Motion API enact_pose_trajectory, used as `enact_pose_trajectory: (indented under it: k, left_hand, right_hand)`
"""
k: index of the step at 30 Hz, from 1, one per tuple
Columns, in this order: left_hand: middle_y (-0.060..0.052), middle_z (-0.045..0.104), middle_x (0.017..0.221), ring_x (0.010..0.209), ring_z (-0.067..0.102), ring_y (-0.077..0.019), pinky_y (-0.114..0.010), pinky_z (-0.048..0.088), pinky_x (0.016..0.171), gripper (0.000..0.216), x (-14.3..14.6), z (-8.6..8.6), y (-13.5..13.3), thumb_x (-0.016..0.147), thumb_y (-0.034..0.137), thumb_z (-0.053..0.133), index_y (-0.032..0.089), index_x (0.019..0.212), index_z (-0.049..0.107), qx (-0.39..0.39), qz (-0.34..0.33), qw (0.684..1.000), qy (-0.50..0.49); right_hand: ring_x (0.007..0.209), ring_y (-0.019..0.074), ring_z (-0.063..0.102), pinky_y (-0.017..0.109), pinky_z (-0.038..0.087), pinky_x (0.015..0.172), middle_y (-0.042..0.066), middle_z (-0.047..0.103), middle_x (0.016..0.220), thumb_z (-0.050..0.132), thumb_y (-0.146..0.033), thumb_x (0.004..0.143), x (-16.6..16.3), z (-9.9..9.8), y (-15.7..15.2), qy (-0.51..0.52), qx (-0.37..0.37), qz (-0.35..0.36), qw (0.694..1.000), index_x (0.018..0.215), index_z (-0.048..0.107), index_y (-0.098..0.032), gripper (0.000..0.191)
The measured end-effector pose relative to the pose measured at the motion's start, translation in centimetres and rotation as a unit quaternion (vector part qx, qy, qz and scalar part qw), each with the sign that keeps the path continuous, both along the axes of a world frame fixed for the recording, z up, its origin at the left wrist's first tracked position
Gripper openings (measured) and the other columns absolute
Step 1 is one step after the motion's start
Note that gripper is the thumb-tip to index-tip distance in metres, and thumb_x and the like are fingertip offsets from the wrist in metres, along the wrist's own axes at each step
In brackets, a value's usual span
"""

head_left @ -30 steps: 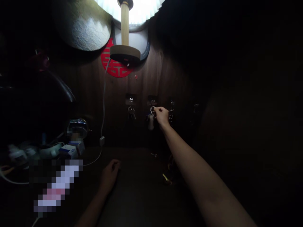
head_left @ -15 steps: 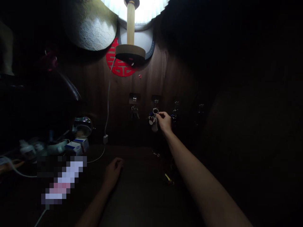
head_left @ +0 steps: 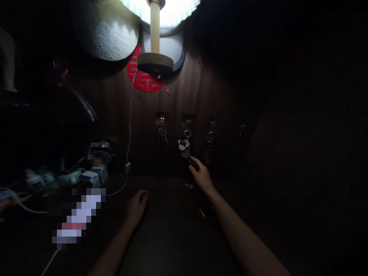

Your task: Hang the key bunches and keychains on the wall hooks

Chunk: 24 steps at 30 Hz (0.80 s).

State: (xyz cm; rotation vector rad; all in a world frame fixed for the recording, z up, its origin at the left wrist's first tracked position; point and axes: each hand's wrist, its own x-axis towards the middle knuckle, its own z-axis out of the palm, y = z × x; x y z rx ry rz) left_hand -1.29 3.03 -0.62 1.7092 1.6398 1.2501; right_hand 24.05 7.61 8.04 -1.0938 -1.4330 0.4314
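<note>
My right hand (head_left: 201,176) is just below a keychain, its thumb and fingers apart with nothing between them. The keychain has a white mouse-head charm with a red-brown bow (head_left: 183,145), a metal ring (head_left: 187,133) and a greyish tag (head_left: 186,152). It hangs from a wall hook (head_left: 188,122). Left of it a bunch of keys (head_left: 162,135) hangs on another hook (head_left: 162,119). To the right hangs a dark keychain (head_left: 209,142), hard to make out. My left hand (head_left: 138,204) rests on the dark table, fingers loosely curled, no object visible in it.
A lit lamp (head_left: 155,30) with a wooden stem is above, its white cord (head_left: 130,126) running down. A small metallic item (head_left: 189,185) and a yellowish piece (head_left: 202,213) lie on the table. Boxes (head_left: 93,177), bottles (head_left: 35,180) and a round mirror (head_left: 100,149) stand left.
My right hand has let go of the mouse-charm keychain and moved down, away from the hook. The keychain now hangs free. My left hand has stayed on the table.
</note>
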Motion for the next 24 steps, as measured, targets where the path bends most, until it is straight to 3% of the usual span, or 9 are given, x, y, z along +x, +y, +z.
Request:
enact_pose_trajectory:
  k: [4,8,16,24]
  left_hand:
    - [0.0,0.067,0.07,0.069,0.063,-0.0179,-0.027,0.046,0.064,0.026,0.0,-0.4,0.2,0.077,0.041,0.042,0.022,0.08,0.061,-0.01,-0.011,1.0,-0.002]
    - [0.0,0.067,0.069,0.069,0.063,-0.0183,-0.027,0.046,0.065,0.028,-0.1,-0.8,0.5,0.077,0.042,0.043,0.022,0.081,0.061,-0.011,-0.013,1.0,-0.006]
    - [0.0,0.068,0.071,0.07,0.064,-0.0184,-0.028,0.046,0.066,0.029,-0.1,-0.8,0.4,0.077,0.042,0.042,0.022,0.083,0.061,-0.007,-0.016,1.0,0.005]
    - [0.0,0.068,0.071,0.072,0.064,-0.0188,-0.028,0.047,0.068,0.027,0.3,-0.2,-0.2,0.078,0.042,0.041,0.023,0.083,0.06,-0.008,-0.024,1.0,0.019]
  right_hand:
    - [0.105,0.0205,0.059,0.038,0.043,0.092,0.006,0.064,0.113,0.052,-0.027,0.075,1.8,-3.3,-2.0,-0.063,-0.048,-0.012,0.997,0.111,0.061,-0.022,0.038]
    - [0.102,0.02,0.059,0.036,0.045,0.089,0.005,0.065,0.109,0.05,-0.031,0.076,3.9,-5.6,-3.8,-0.085,-0.068,-0.029,0.994,0.107,0.062,-0.022,0.034]
    - [0.098,0.021,0.059,0.036,0.044,0.088,0.007,0.065,0.103,0.047,-0.035,0.077,8.0,-7.4,-5.3,-0.116,-0.046,-0.098,0.987,0.099,0.064,-0.021,0.031]
    - [0.094,0.0241,0.057,0.039,0.043,0.085,0.01,0.064,0.097,0.044,-0.04,0.075,10.4,-9.5,-5.2,-0.063,-0.038,-0.206,0.976,0.09,0.064,-0.019,0.033]
